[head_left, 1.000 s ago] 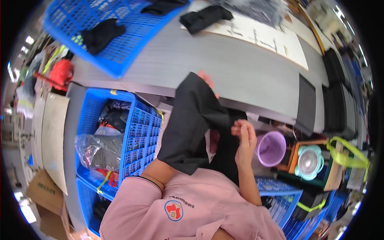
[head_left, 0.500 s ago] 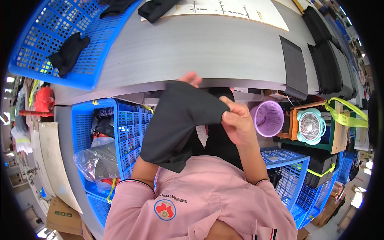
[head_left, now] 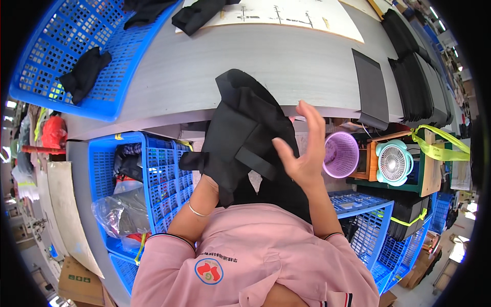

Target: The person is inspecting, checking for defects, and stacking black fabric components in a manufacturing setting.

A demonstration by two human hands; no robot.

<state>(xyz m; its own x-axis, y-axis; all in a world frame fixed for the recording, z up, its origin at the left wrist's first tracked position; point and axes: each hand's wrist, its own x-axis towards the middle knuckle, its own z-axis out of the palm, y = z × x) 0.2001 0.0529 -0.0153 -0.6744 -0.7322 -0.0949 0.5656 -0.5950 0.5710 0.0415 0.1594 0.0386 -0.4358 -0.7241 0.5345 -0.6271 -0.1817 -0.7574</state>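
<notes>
A black fabric piece with a strip-like tab lies over my left hand, in front of the grey table's near edge. Only the wrist, with a thin bracelet, shows; the cloth hides those fingers, so I cannot tell how they are set. Its far end rises over the tabletop. Just right of the cloth is my right hand, open and empty, thumb and fingers spread apart.
A blue basket holding black cloth pieces stands on the table at left. Dark stacked pieces lie at right. Below are blue crates, a purple basket and a small teal fan.
My right hand has let go of the cloth's edge and opened. The cloth has turned over and spread toward the table, showing its tab. My left fingers, seen before at its far end, are now covered.
</notes>
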